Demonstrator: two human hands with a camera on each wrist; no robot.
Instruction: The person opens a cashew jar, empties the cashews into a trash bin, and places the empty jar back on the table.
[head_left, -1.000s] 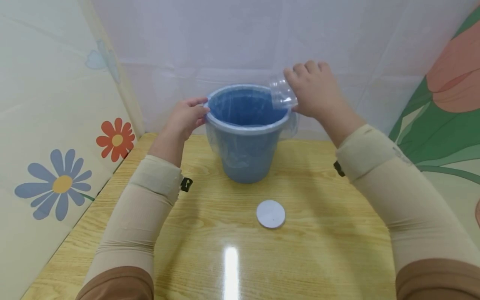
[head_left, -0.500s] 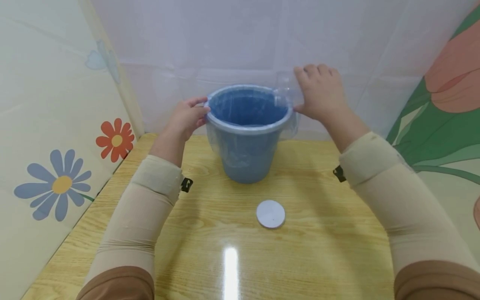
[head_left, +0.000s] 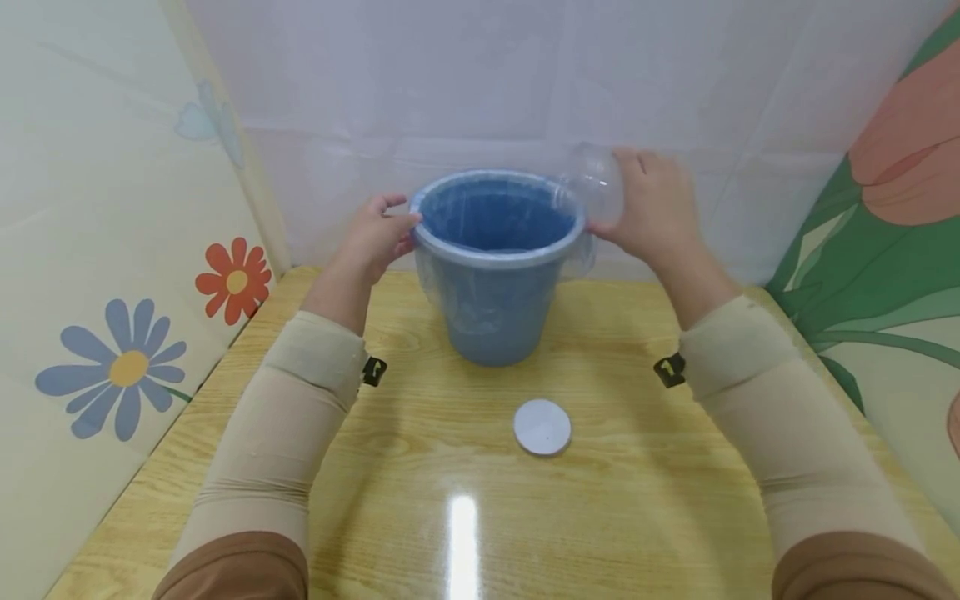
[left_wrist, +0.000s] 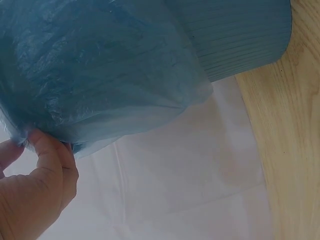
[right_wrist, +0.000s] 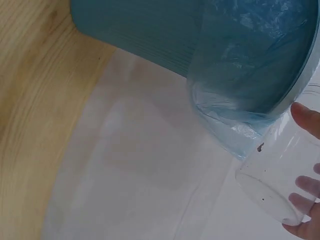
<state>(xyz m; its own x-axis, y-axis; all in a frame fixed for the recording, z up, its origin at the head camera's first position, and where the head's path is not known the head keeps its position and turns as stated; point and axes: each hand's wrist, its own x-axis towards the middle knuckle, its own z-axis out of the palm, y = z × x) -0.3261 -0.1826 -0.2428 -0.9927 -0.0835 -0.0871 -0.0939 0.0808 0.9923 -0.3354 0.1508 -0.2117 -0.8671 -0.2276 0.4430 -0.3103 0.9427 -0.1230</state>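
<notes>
A blue trash bin [head_left: 495, 312] stands on the table, lined with a thin clear plastic bag [left_wrist: 105, 65] folded over its rim. At the rim's left side, my left hand [head_left: 375, 237] pinches the bagged edge between thumb and fingers. A clear, wide-mouthed plastic jar [head_left: 598, 185] is in my right hand [head_left: 658, 204], thumb on one side and fingers round the other. The jar is at the rim's right side, tilted, with its threaded mouth toward the bin. Dark specks show on the jar wall [right_wrist: 275, 170]. The bottom of the bin's inside is hidden.
A round white disc, like a lid [head_left: 542, 427], lies on the wooden table [head_left: 420, 467] in front of the bin. A white cloth wall [head_left: 450, 83] is close behind the bin, and flower-printed walls [head_left: 123, 367] flank the table.
My right hand has drawn the jar to the right, from over the bin's opening to its right rim, and turned it somewhat. My left hand has barely moved at the rim.
</notes>
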